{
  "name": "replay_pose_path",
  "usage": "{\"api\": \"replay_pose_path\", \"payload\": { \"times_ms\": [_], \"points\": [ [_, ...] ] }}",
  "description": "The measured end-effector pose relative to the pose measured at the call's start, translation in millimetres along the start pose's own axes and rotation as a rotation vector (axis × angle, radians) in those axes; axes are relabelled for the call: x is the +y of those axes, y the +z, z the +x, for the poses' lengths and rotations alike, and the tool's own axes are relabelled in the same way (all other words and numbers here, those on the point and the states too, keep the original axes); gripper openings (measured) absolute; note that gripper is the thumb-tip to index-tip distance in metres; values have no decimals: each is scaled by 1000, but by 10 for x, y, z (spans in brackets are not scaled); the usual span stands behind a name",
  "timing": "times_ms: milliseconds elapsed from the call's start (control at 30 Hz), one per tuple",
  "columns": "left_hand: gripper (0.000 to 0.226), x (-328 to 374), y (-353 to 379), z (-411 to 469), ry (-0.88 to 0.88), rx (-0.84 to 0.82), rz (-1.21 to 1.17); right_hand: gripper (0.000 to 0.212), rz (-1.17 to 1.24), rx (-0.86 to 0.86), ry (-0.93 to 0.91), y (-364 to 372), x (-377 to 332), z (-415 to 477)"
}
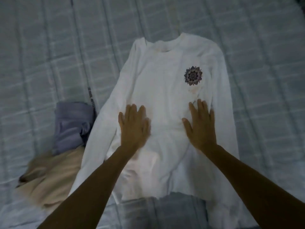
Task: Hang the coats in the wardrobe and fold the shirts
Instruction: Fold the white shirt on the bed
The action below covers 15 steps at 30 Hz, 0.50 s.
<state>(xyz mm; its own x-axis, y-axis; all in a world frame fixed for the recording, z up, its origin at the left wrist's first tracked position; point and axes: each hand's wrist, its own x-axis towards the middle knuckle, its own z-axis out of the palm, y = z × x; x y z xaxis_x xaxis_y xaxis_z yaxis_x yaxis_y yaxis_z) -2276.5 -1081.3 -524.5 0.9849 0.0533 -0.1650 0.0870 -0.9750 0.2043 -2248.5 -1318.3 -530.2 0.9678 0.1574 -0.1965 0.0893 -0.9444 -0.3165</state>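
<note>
A white long-sleeved shirt (pixel 165 83) lies face up and spread flat on the bed, collar at the far end, with a dark flower print on its chest at the right. Both sleeves run down along its sides. My left hand (pixel 133 126) presses flat on the shirt's middle left with straight fingers. My right hand (pixel 200 124) lies flat on the middle right, just below the print. Neither hand holds anything.
A pale grey-blue checked bedspread (pixel 49 55) covers the whole bed. Left of the shirt lie a crumpled lilac garment (pixel 72 126) and a beige garment (pixel 51 176) beneath it, both touching the shirt's left sleeve.
</note>
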Motion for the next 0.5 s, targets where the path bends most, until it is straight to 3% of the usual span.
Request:
{"api": "replay_pose_path", "payload": {
  "times_ms": [67, 167, 367, 500],
  "points": [
    [41, 39, -75, -398, 25, 103, -177, 61, 120, 29, 53, 27, -58, -398],
    [35, 61, -131, -1210, 146, 40, -317, 61, 263, -16, 177, 88, -145, -1131],
    [54, -326, 183, -2319, 317, -276, -57, 72, 45, -199, 74, 157, -39, -2285],
    [63, -440, 264, -2256, 286, -262, 62, 82, -69, -202, -15, 196, 49, -2336]
  ]
}}
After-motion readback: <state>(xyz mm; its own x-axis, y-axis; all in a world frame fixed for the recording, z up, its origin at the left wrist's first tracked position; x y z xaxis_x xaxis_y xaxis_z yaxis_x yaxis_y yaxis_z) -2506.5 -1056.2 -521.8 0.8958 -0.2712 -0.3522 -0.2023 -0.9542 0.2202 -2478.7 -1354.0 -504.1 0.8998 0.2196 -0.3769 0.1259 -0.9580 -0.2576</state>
